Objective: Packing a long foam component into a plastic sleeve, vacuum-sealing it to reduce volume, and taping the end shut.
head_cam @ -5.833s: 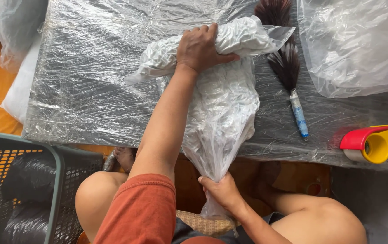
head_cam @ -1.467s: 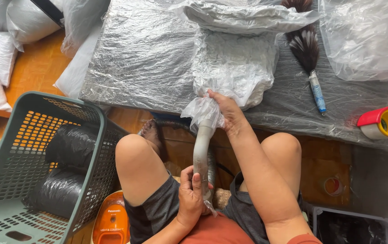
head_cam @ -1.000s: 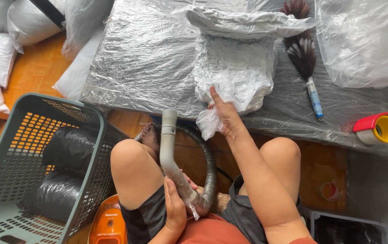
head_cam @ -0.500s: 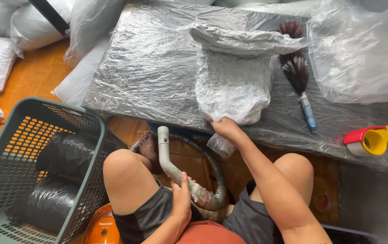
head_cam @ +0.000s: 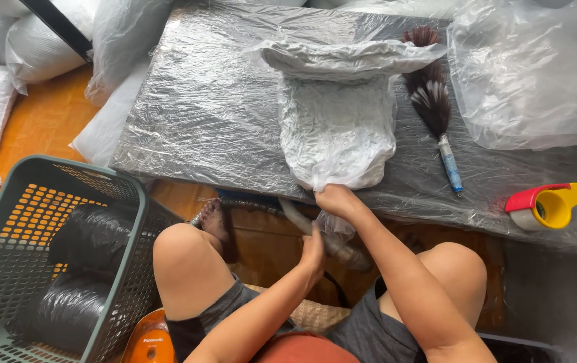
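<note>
Gripping crinkled clear plastic bag (head_cam: 337,131) neck, right hand (head_cam: 334,199) fingers pinched; left hand (head_cam: 313,250) curled round grey vacuum hose (head_cam: 342,250).

A crinkled clear bag (head_cam: 337,131) is lying flat beyond the right hand (head_cam: 334,199), its neck bunching there; a grey hose (head_cam: 328,240) is slanting beside the left hand (head_cam: 313,250).

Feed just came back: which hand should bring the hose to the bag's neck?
Left, probably: the left hand grips the hose just below the bag, while the right hand pinches the bag's neck.
</note>
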